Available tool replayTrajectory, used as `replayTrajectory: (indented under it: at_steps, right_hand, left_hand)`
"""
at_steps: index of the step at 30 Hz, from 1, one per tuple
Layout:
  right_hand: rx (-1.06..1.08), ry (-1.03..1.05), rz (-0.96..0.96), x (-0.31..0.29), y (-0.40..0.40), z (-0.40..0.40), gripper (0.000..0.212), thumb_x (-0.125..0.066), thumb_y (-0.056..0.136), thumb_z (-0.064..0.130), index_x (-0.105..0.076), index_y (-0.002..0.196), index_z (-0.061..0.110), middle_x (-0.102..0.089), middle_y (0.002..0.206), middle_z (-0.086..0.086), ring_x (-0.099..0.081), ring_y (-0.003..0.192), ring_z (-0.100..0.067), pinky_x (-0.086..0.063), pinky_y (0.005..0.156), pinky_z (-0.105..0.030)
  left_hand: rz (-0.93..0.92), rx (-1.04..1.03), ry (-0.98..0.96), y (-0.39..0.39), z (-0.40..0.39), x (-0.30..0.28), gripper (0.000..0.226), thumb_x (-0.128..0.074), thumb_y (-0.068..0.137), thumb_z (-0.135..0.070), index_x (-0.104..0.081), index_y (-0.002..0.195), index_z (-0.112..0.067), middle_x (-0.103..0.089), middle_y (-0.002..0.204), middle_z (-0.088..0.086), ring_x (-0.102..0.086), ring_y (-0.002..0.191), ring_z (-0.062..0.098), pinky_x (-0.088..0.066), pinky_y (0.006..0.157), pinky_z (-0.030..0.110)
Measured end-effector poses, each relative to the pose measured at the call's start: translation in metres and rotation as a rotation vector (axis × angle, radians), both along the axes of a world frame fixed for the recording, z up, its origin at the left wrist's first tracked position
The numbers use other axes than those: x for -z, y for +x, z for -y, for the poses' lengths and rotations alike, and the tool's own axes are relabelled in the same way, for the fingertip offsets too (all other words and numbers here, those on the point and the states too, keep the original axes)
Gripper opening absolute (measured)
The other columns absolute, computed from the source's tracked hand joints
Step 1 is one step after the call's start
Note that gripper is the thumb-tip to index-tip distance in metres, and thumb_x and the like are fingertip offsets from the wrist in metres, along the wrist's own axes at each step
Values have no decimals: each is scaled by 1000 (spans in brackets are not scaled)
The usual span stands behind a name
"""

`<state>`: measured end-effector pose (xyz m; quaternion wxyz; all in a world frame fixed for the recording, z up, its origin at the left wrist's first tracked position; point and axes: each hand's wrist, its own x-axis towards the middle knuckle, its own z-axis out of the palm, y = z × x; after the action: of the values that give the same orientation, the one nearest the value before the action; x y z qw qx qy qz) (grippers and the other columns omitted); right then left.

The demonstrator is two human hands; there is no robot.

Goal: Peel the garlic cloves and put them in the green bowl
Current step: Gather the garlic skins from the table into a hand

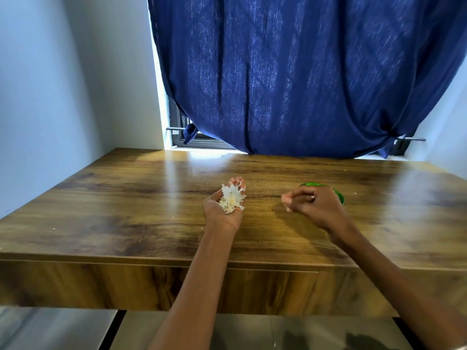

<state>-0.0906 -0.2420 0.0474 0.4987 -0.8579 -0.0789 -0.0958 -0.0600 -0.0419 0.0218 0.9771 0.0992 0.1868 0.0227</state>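
Observation:
My left hand (222, 210) is turned palm up over the middle of the wooden table (126, 198) and cradles a heap of white garlic skins (231, 198), its fingers curled round them. My right hand (313, 203) hovers to the right with its fingers curled, a small pale bit showing at the fingertips; I cannot tell whether that is a clove or a scrap of skin. The green bowl (340, 195) stands right behind my right hand, which hides most of it and all of its inside.
A few tiny white skin flakes (53, 228) lie scattered on the table. A dark blue curtain (303, 84) hangs over the window at the table's far edge. A pale wall runs along the left. The table's front edge is close to me.

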Motion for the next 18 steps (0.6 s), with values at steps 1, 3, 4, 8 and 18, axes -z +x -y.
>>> replayTrajectory:
  at_steps: [1, 3, 4, 8, 18]
  right_hand:
    - [-27, 203, -91, -7, 0, -11, 17, -76, 84, 12, -75, 100, 17, -77, 95, 5, -72, 87, 0, -56, 71, -16]
    - [-68, 505, -192, -17, 1, -32, 18, -73, 84, 4, -74, 101, 10, -78, 96, -3, -74, 89, -9, -59, 75, -20]
    - [-81, 612, -209, -20, 2, -40, 17, -71, 85, -1, -74, 99, 7, -78, 94, -6, -75, 86, -11, -60, 76, -20]
    - [-50, 822, -217, -14, 12, -59, 17, -63, 89, -10, -73, 93, 3, -76, 97, -13, -74, 87, -15, -60, 82, -24]
    - [264, 574, 167, 23, 60, -42, 15, -64, 97, 17, -80, 98, 15, -79, 89, 4, -75, 86, -10, -61, 80, -32]
  left_hand:
    - [-1, 7, 0, -2, 4, -1, 44, -33, 97, -4, -54, 133, 11, -65, 124, 29, -67, 105, 40, -56, 90, 45]
    - [-9, 28, 14, -6, 9, -2, 43, -34, 98, -4, -54, 133, 12, -65, 123, 30, -67, 105, 41, -54, 98, 46]
    - [-11, 37, 15, -8, 11, -3, 43, -34, 98, -5, -54, 133, 12, -65, 123, 31, -66, 106, 41, -52, 103, 47]
    - [16, 58, 20, -13, 21, -6, 44, -33, 97, -5, -55, 130, 13, -66, 122, 30, -65, 111, 40, -49, 107, 47]
    - [20, 139, 102, 20, 73, -10, 36, -35, 99, -11, -64, 112, 6, -71, 99, 21, -68, 86, 31, -57, 83, 37]
